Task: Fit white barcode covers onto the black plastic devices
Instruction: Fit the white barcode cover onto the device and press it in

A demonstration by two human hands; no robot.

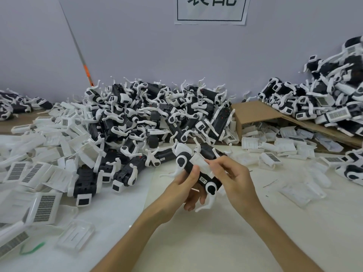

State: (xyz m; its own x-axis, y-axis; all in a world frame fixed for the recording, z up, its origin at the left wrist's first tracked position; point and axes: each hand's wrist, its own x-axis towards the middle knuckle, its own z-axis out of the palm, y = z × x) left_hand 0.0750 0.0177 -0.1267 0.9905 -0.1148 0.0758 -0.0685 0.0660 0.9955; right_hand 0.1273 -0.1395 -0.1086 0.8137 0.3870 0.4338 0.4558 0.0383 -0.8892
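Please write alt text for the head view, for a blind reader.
The left hand grips a black plastic device while the right hand pinches a white cover against it, above a white table. Heaps of devices and loose covers lie behind.

One wide-angle view from the person's head, facing forward and down, close over the near tabletop point(206, 242), heap of black devices point(157, 118) mid-distance, wall point(137, 46) at the far end.

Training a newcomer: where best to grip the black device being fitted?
Likely round the middle of the black device, from below, as the left hand does: white arms jut from both ends, and the top takes the white cover in the right hand.
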